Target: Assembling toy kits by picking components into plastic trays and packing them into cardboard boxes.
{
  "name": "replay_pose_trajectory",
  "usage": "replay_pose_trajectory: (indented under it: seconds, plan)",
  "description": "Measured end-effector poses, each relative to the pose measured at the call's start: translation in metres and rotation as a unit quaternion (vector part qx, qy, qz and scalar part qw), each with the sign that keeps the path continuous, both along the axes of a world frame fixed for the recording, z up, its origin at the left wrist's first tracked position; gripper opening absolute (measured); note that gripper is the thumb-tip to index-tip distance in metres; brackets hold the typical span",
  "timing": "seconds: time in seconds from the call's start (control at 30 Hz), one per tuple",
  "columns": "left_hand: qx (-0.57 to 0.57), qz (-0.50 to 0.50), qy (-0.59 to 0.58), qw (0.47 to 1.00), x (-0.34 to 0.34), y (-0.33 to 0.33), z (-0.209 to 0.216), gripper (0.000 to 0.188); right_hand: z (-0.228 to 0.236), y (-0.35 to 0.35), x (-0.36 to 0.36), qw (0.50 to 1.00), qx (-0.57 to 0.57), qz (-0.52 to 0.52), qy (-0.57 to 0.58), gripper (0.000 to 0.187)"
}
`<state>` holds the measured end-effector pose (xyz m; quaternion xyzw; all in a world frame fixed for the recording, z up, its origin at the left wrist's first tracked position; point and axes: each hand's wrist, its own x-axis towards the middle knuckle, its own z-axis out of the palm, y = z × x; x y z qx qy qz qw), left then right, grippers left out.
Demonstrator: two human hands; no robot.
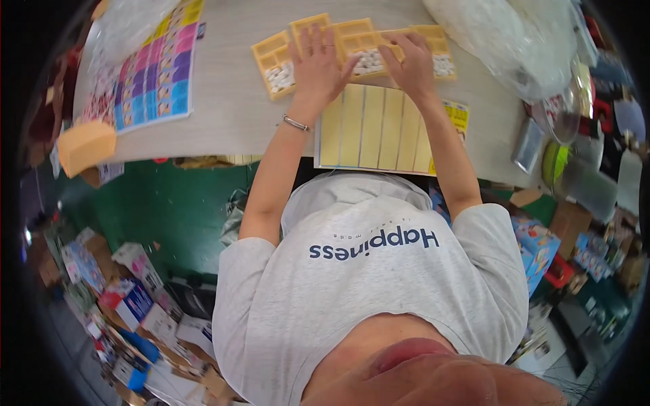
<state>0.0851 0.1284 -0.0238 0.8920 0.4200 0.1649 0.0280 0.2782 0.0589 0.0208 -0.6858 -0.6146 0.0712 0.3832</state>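
Note:
A row of yellow compartment trays lies at the far side of the table. My left hand rests flat over one yellow tray, its fingers stretched and a bracelet at the wrist. Beside it, the leftmost tray holds small white pieces. Between my hands sits another tray with more white pieces. My right hand bends over a neighbouring tray, thumb apart from the fingers, with nothing visible held. Past it is the rightmost tray, also with white pieces. Both hands partly cover the trays.
Nearest me on the table lies a pale yellow panel with long strips. Colourful printed sheets and an orange-tan card piece are at left. A clear plastic bag and a flat silvery case lie at right.

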Motion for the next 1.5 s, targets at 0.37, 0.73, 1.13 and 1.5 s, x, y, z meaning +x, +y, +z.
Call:
replay_pose_trajectory:
  seconds: [0.37,0.73,1.13,1.5]
  plan:
    - [-0.012,-0.025,0.061,0.998,0.012,-0.007,-0.004,0.096,-0.037,-0.082,0.089,0.967,-0.095,-0.052,-0.231,0.058]
    - [-0.015,-0.158,0.073,0.985,0.008,-0.009,0.011,0.091,-0.025,-0.107,0.033,0.953,-0.113,-0.235,-0.151,0.067]
    - [-0.024,-0.140,0.143,0.979,0.035,-0.023,0.024,0.077,0.073,-0.288,0.378,0.736,-0.080,-0.667,-0.084,0.049]
    - [-0.098,-0.153,0.038,0.983,0.015,-0.094,0.039,0.094,-0.015,-0.368,0.483,0.723,-0.364,-0.569,-0.144,0.034]
